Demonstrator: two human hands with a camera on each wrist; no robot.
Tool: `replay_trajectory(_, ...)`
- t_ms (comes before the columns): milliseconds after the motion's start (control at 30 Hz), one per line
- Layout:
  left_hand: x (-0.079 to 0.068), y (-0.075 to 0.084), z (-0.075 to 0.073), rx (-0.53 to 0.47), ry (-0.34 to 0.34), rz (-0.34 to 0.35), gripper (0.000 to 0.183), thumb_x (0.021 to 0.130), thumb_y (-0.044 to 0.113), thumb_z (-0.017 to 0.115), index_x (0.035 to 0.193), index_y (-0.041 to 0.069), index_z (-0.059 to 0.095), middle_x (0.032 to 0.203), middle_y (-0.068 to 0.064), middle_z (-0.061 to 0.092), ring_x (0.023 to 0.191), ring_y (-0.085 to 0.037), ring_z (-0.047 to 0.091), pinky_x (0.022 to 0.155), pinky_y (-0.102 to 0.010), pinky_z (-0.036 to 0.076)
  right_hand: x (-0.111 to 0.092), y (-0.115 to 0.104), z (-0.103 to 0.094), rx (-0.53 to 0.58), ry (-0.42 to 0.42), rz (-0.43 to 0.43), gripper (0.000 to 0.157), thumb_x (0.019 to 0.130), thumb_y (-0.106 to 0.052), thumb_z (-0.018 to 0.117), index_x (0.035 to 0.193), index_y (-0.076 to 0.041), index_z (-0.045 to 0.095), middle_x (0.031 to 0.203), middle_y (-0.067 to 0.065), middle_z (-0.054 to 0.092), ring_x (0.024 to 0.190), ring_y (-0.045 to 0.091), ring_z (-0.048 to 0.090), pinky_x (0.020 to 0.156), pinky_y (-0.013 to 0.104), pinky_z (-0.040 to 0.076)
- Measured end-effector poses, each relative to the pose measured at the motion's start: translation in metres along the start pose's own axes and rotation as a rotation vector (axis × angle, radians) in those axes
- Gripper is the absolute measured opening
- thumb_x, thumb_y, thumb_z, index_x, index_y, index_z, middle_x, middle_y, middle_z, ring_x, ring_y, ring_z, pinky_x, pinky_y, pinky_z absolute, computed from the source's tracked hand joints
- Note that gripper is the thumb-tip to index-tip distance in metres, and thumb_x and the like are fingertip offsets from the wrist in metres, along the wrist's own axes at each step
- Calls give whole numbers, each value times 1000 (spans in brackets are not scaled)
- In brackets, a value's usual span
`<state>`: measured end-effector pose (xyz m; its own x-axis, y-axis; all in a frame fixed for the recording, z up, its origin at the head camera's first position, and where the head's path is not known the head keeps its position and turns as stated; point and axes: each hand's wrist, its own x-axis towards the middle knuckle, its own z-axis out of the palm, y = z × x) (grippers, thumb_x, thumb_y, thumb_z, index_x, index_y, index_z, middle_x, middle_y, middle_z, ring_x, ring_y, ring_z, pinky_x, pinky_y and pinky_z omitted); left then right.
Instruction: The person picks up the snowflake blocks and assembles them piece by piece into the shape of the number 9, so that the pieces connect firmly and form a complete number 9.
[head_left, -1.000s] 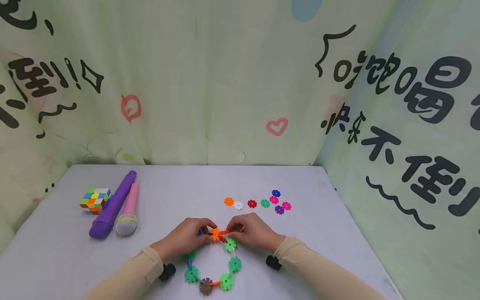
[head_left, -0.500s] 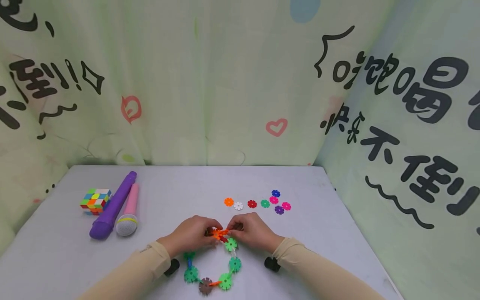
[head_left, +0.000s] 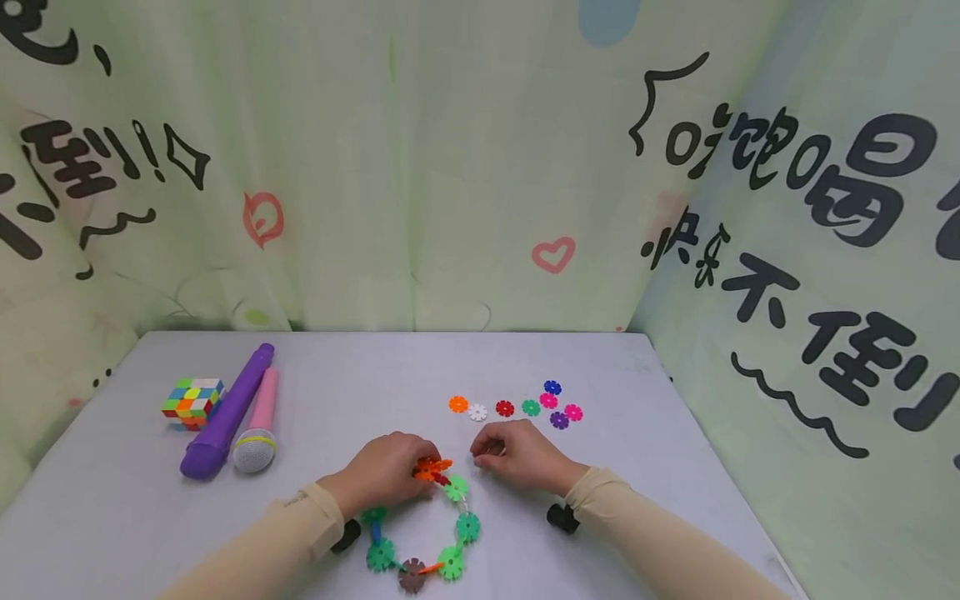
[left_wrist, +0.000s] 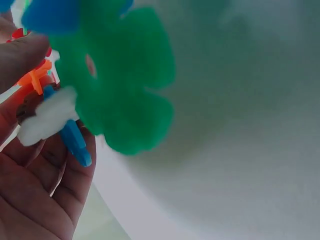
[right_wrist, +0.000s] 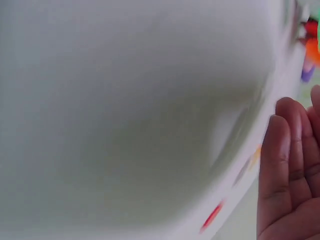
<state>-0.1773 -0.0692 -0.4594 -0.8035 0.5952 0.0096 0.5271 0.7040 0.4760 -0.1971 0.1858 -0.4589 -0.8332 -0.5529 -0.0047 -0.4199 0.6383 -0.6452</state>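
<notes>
Disc ring on near part of desk, brown disc closest. Ring's far side: left hand's grip clamped on it by the orange disc. Right hand just beside, off the ring, fingers loosely bent, no piece visible in its grip. Probably best: left pinch firm, any press straight, neighbouring joints untwisted. Loose discs beyond.

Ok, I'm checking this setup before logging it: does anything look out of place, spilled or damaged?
Nothing stands out: no spill or damage shows. The left hand holds the disc chain, partly hiding it; the loose discs, puzzle cube, purple microphone and pink microphone lie on the table.
</notes>
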Motion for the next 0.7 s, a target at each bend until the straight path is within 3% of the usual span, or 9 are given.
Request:
replay_trajectory(100, -2, -2, 0, -22, 1, -14, 31, 78, 29, 86, 103, 15, 74, 88, 11, 64, 77, -10, 52, 74, -32, 49, -8, 16, -15, -47, 32, 64, 14, 89, -14, 77, 102, -16, 72, 89, -14, 65, 82, 7, 61, 75, 26, 53)
replay_trajectory(300, -7, -6, -1, -99, 4, -52, 30, 79, 25, 86, 103, 13, 74, 86, 12, 62, 77, -11, 52, 74, -32, 48, -28, 57, -48, -154, 193, 262, 22, 86, -10, 78, 107, -13, 71, 95, -7, 66, 86, 13, 61, 80, 33, 54)
replay_trajectory(400, -9, -8, -2, -120, 6, -57, 29, 79, 24, 86, 104, 14, 74, 84, 12, 61, 76, -11, 52, 73, -32, 48, -34, 75, -59, -207, 230, 337, 27, 87, -8, 77, 113, -10, 71, 94, -4, 65, 86, 16, 59, 80, 36, 53)
replay_trajectory(533, -11, -10, -1, -127, 10, -48, 30, 79, 24, 86, 104, 15, 74, 86, 13, 61, 76, -10, 52, 74, -33, 49, -36, 88, -66, -254, 213, 358, 33, 89, -11, 76, 121, -8, 69, 90, -2, 62, 84, 17, 57, 79, 36, 52)
replay_trajectory(700, -11, -10, -1, -155, 12, -38, 31, 80, 23, 86, 106, 14, 74, 84, 14, 60, 74, -10, 52, 71, -30, 47, -33, 90, -67, -296, 190, 363, 32, 89, -15, 76, 121, -10, 71, 86, -2, 59, 81, 18, 54, 74, 35, 49)
